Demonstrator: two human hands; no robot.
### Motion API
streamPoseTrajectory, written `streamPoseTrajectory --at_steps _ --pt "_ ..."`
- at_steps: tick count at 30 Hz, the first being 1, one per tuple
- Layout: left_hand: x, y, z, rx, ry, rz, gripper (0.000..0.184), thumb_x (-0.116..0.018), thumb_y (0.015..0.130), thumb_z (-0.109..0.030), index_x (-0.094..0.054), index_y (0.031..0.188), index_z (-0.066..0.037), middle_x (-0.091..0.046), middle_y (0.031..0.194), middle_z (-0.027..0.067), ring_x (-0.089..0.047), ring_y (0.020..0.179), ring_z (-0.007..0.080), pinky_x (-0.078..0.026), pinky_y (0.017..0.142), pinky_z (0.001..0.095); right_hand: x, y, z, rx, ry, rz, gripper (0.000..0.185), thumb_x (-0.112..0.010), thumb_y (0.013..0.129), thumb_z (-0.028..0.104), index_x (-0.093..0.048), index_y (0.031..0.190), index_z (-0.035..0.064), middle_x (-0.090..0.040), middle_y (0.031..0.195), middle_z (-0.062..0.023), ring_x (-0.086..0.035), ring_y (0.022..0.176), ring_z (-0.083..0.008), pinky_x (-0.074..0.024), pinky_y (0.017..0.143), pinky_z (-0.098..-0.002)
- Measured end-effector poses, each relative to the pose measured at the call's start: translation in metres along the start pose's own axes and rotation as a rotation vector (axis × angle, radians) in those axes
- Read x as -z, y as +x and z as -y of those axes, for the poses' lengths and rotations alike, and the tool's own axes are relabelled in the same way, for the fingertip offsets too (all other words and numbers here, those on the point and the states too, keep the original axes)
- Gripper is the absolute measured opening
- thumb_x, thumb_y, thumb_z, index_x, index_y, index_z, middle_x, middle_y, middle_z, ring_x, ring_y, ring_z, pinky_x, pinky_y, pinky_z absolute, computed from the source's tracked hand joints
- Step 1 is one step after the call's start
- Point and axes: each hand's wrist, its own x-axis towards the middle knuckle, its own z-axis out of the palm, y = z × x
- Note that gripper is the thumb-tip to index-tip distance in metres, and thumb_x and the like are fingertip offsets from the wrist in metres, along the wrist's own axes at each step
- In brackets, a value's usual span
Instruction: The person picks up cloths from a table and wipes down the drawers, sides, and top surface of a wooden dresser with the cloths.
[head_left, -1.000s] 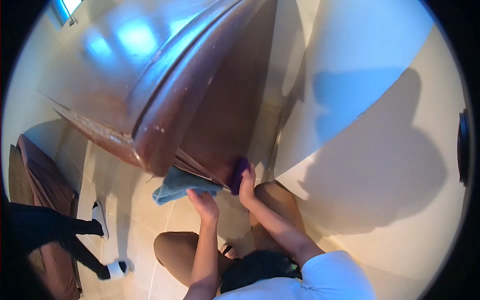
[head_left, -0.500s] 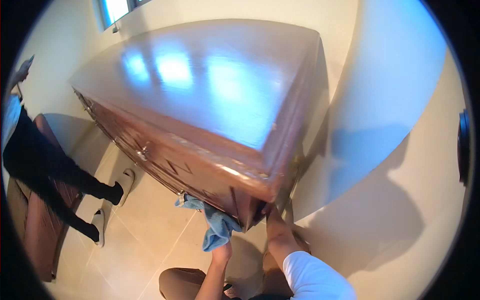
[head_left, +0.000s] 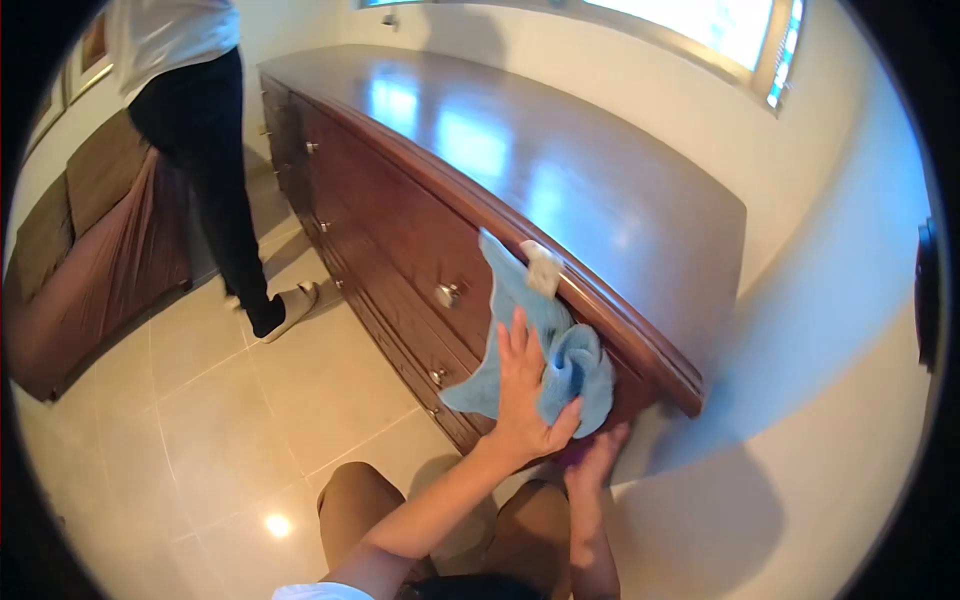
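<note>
A light blue cloth (head_left: 515, 300) with a white tag (head_left: 542, 268) lies against the front of a dark brown dresser (head_left: 385, 215), near its close corner. My left hand (head_left: 525, 395) presses on the cloth, fingers stretched upward and thumb apart, with a bunched fold (head_left: 580, 365) of it beside the thumb. Lower and to the right, my right hand (head_left: 597, 458) is at the dresser's near end, below the top's overhang. Its fingers look bent and partly hidden. A small purple patch shows beside them, too little of it to name.
Silver knobs (head_left: 447, 295) stick out from the drawer fronts. A person in dark trousers (head_left: 205, 130) and light slippers stands at the far left, beside a brown covered sofa (head_left: 110, 260). The dresser stands near the wall (head_left: 640, 110), under a window (head_left: 700, 30). Floor tiles (head_left: 230, 430) stretch leftward.
My view has swung left and up. The blue cloth, earlier bunched low at the dresser's corner, is now spread higher on its front under my left hand. The person at left stands more upright in view.
</note>
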Motion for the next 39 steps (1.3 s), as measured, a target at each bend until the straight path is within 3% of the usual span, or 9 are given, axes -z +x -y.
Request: streamPoseTrajectory --at_steps 3,5,8,10,12,14,19,25,39 --pt "-0.022 -0.06 0.057 0.111 -0.173 -0.06 0.062 -0.048 0.079 -0.023 -0.031 0.132 0.005 -0.022 0.139 0.0292 -0.015 0.13 0.0493 -0.01 0.105 0.0554 -0.053 -0.028 0.063 0.191 0.094 0.121 0.052 -0.048 0.079 0.026 -0.035 0.124 0.0013 -0.037 0.13 -0.0121 -0.037 0.12 -0.0289 -0.0273 0.103 -0.0457" --pt "-0.009 -0.07 0.068 0.196 -0.191 -0.075 0.057 -0.044 0.081 -0.018 -0.032 0.131 0.006 -0.023 0.138 0.0307 -0.018 0.129 0.0495 -0.013 0.106 0.0527 -0.048 -0.017 0.048 1.05 -0.523 -0.015 0.059 -0.049 0.079 0.037 -0.035 0.123 -0.0005 -0.036 0.128 -0.0149 -0.036 0.119 -0.0301 -0.0272 0.101 -0.0463" --pt "-0.005 -0.077 0.096 0.268 -0.032 -0.243 0.045 -0.036 0.087 -0.014 -0.037 0.127 0.007 -0.031 0.134 0.0299 -0.029 0.124 0.046 -0.022 0.104 0.0449 -0.055 -0.012 0.046 1.233 -0.532 -0.02 0.063 -0.048 0.08 0.042 -0.035 0.124 -0.001 -0.036 0.127 -0.0163 -0.038 0.118 -0.0311 -0.0282 0.1 -0.044" --pt "-0.006 -0.063 0.132 0.538 0.063 -0.437 0.039 -0.034 0.092 -0.019 -0.044 0.118 0.008 -0.046 0.116 0.0233 -0.045 0.106 0.0349 -0.033 0.093 0.039 -0.054 -0.017 0.048 1.208 -0.601 -0.059 0.064 -0.049 0.081 0.043 -0.035 0.125 -0.0011 -0.036 0.127 -0.0165 -0.037 0.118 -0.0306 -0.0287 0.099 -0.0433" --pt "0.028 -0.002 0.138 0.922 -0.331 -0.6 0.039 -0.036 0.094 -0.025 -0.05 0.11 0.008 -0.057 0.096 0.0144 -0.053 0.087 0.0228 -0.041 0.081 0.0338 -0.053 -0.019 0.048 1.189 -0.669 -0.103 0.065 -0.049 0.081 0.044 -0.034 0.125 -0.0013 -0.036 0.127 -0.0168 -0.037 0.119 -0.0301 -0.0293 0.099 -0.0427" --pt "0.051 0.037 0.156 0.72 -0.4 -0.766 0.036 -0.04 0.093 -0.028 -0.053 0.101 0.005 -0.055 0.082 0.0054 -0.051 0.074 0.0156 -0.042 0.071 0.03 -0.053 -0.016 0.048 1.138 -0.553 -0.056 0.067 -0.051 0.08 0.045 -0.033 0.127 -0.0001 -0.035 0.128 -0.0166 -0.037 0.119 -0.029 -0.0298 0.099 -0.0416" --pt "0.064 0.026 0.153 0.851 -0.834 -0.609 0.029 -0.047 0.086 -0.031 -0.054 0.099 -0.006 -0.052 0.079 0.0007 -0.049 0.071 0.0107 -0.042 0.066 0.0271 -0.061 -0.027 0.048 1.018 -0.564 -0.142 0.07 -0.049 0.08 0.051 -0.033 0.126 0.0011 -0.033 0.129 -0.0156 -0.032 0.122 -0.0297 -0.0245 0.102 -0.0428" --pt "0.026 -0.012 0.094 0.822 -0.723 -0.579 0.032 -0.05 0.085 -0.023 -0.049 0.111 -0.005 -0.052 0.087 0.0 -0.048 0.073 0.0087 -0.041 0.063 0.0232 -0.064 -0.025 0.051 1.089 -0.602 -0.149 0.082 -0.044 0.078 0.063 -0.031 0.127 -0.001 -0.033 0.129 -0.0158 -0.031 0.122 -0.0301 -0.0246 0.102 -0.044" --pt "0.121 0.1 0.205 0.869 -0.48 -0.711 0.028 -0.051 0.085 -0.028 -0.059 0.095 -0.003 -0.055 0.075 0.0001 -0.05 0.065 0.012 -0.043 0.06 0.0297 -0.057 -0.016 0.039 1.147 -0.532 -0.133 0.076 -0.038 0.083 0.06 -0.035 0.124 -0.0035 -0.035 0.128 -0.0177 -0.031 0.123 -0.0327 -0.0231 0.103 -0.046"
